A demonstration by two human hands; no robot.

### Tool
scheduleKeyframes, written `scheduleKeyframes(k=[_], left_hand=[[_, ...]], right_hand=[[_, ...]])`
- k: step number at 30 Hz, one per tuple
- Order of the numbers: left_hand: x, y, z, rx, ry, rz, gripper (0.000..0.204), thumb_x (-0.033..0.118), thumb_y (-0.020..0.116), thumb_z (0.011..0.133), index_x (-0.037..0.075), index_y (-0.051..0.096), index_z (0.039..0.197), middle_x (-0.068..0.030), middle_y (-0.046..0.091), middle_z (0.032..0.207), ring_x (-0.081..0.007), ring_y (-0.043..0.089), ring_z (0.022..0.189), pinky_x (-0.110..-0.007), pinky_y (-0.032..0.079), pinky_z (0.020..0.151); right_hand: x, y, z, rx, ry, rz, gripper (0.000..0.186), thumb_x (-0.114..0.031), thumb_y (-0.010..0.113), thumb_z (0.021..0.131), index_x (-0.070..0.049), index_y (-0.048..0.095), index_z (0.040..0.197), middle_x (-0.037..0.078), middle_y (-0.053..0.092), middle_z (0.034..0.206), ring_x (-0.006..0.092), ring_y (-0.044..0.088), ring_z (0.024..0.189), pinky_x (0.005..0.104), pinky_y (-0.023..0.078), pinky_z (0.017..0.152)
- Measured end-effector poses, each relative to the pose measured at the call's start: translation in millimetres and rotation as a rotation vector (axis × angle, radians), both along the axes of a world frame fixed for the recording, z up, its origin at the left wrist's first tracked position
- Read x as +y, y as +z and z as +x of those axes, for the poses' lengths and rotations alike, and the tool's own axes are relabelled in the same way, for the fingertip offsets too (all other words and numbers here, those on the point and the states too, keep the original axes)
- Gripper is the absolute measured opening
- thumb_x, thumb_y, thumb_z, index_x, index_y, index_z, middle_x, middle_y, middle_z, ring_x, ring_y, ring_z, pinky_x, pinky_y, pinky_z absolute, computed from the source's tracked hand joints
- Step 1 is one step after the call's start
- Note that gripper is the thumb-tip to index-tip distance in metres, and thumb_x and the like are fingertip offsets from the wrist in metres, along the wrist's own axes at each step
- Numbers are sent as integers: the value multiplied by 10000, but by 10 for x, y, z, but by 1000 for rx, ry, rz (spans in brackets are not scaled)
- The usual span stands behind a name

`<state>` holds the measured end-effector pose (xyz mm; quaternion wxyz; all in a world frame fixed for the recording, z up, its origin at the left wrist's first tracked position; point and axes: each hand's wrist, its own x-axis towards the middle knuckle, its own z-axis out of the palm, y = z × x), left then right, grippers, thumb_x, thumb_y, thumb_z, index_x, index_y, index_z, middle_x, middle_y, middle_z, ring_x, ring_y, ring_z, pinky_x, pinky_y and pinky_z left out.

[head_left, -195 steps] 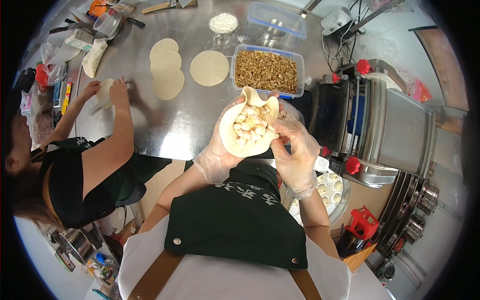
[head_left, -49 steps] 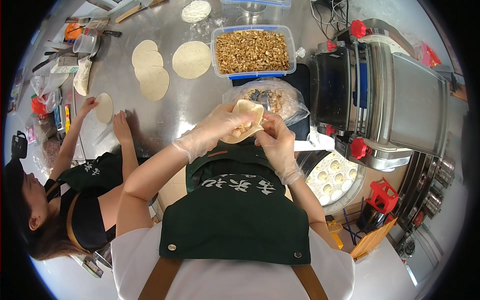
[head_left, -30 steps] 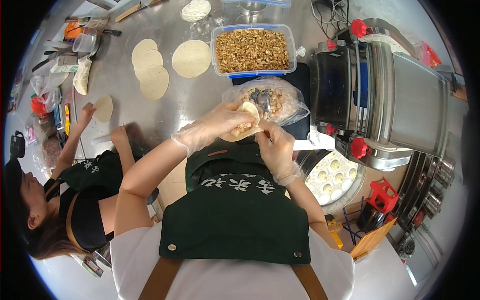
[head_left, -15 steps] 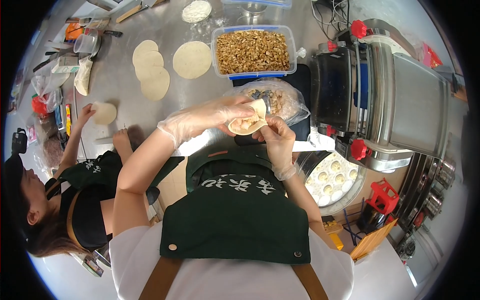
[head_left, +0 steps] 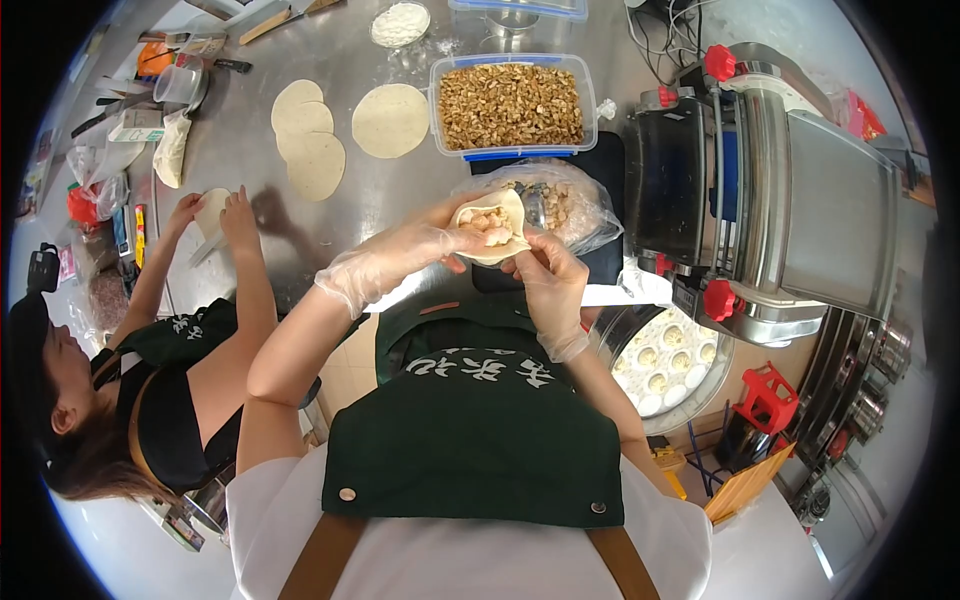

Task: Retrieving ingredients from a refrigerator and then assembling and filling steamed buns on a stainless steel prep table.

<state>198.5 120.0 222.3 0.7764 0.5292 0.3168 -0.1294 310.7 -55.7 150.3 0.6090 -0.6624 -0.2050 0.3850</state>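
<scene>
Cupped in my gloved left hand (head_left: pixel 420 240) is a round dough wrapper (head_left: pixel 507 210) with chunky pale filling (head_left: pixel 487 222) inside. My left thumb lies at the filling's edge. The fingers of my gloved right hand (head_left: pixel 553 285) pinch the wrapper's right rim, where the dough is gathered. Just beyond my hands sits a clear plastic bag of filling (head_left: pixel 580 205), opened at the top. Behind that stands a clear tub of chopped nuts (head_left: pixel 512 105). Flat dough rounds (head_left: pixel 390 120) lie to its left, some of them overlapping.
At the left a co-worker (head_left: pixel 190 380) handles another dough round. On the right stands a metal roller machine (head_left: pixel 760 200) with red knobs. Below it is a round tray of filled dumplings (head_left: pixel 668 355). A bowl of flour (head_left: pixel 400 24) sits at the back, near a lidded container.
My left thumb has drawn back from over the filling, so more of it shows. The right hand still pinches the rim. The co-worker's second hand has come up to their dough round.
</scene>
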Motion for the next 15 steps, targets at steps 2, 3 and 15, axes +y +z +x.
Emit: scheduleKeyframes(k=[2, 3, 15], left_hand=[[-66, -108, -33, -20, 69, -30, 733, 331, 644, 890, 67, 329, 1496, -89, 515, 1376, -192, 494, 1260, -360, 460, 987], [-109, -171, -38, -91, 146, -93, 708, 262, 653, 891, 63, 335, 1491, -86, 520, 1365, -186, 503, 1253, -352, 451, 1009], [-506, -373, -32, -221, 508, -213, 565, 56, 678, 889, 39, 428, 1395, -52, 560, 1276, -133, 551, 1169, -300, 464, 1003]], right_hand=[[-3, 23, -26, -113, 11, 25, 226, 61, 596, 890, 30, 640, 1109, 87, 689, 844, 120, 664, 723, 228, 517, 646], [3, 62, -36, -170, 1, 22, 225, 61, 638, 854, 32, 657, 1077, 105, 700, 897, 131, 666, 726, 241, 526, 669], [-18, 276, -1, -536, 82, 101, 283, 112, 706, 781, 20, 656, 1044, 123, 701, 1011, 119, 648, 756, 244, 530, 672]])
